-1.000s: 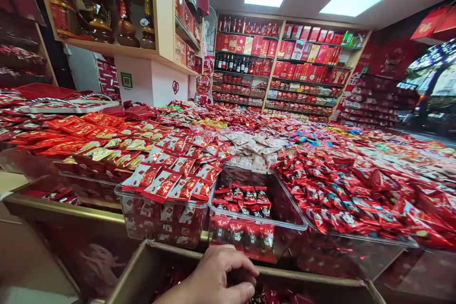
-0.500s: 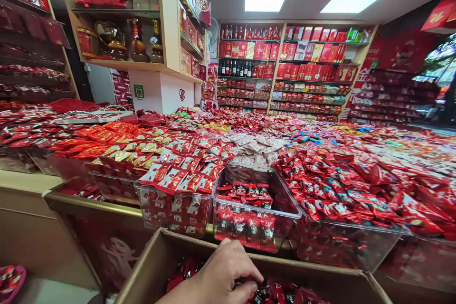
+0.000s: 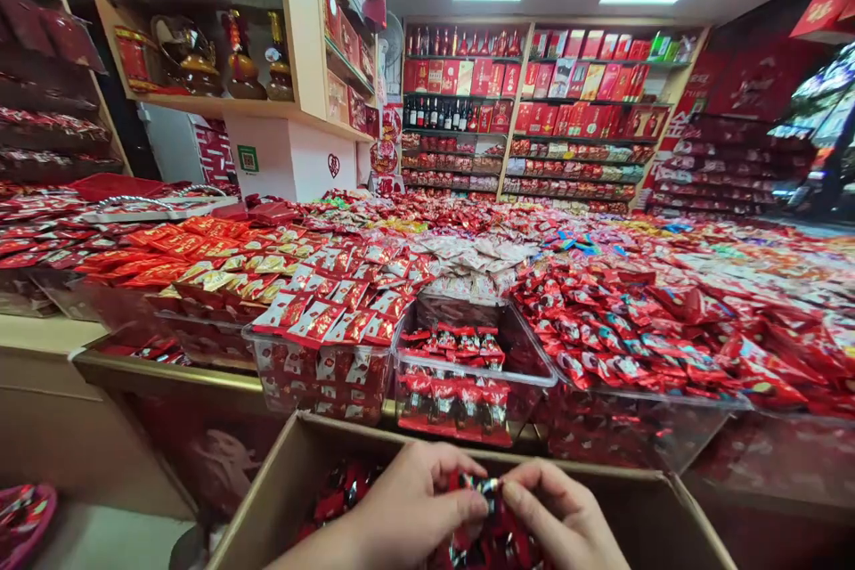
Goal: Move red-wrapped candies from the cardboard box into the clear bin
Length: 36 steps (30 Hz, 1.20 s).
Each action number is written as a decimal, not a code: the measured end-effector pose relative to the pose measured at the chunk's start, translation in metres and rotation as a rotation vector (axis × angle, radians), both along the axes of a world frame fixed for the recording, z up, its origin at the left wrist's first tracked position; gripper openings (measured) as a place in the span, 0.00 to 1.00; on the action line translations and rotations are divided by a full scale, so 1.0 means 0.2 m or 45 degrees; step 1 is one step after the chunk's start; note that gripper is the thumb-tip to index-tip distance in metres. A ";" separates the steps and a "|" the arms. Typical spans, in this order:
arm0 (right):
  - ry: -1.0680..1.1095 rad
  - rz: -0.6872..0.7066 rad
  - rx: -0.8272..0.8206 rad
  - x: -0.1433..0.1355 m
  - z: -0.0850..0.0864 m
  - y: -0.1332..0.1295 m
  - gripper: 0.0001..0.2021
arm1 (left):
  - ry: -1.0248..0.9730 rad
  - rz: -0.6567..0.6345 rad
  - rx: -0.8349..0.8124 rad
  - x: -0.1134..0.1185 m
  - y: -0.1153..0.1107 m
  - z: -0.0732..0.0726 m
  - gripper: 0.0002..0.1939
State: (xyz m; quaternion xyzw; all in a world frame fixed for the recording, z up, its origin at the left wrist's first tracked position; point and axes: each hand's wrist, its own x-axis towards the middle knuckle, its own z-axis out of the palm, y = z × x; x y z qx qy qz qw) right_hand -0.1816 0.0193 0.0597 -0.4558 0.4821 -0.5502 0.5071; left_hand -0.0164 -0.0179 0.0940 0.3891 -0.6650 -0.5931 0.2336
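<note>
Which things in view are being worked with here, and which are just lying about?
Being worked with:
- wrapped packet, between the left hand and right hand
- cardboard box around them
- loose red packets inside it

Just lying about:
- red-and-white packets
- clear bin
- shelved bottles
- fan

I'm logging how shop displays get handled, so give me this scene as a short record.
left hand: fingers on a small wrapped packet
right hand: fingers on the same packet
carton: open, under both hands, red packets inside
clear bin: partly filled, beyond the carton
bin to its left: heaped, red-and-white packets
back shelves: bottles, boxes
</note>
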 end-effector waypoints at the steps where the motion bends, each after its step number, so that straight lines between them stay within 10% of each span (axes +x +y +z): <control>1: 0.003 -0.017 -0.001 0.00 0.02 0.01 0.15 | 0.081 0.032 0.075 -0.01 0.00 0.00 0.16; 12: -0.350 0.066 0.074 0.00 0.07 0.05 0.13 | 0.429 0.076 0.316 -0.05 -0.01 0.00 0.15; 26: -0.118 0.032 0.080 0.04 0.00 0.05 0.14 | 0.042 0.111 -0.001 -0.02 -0.01 -0.07 0.13; 36: 0.263 -0.083 -0.133 -0.05 0.09 0.05 0.08 | -0.213 0.084 -0.355 0.16 -0.13 0.11 0.11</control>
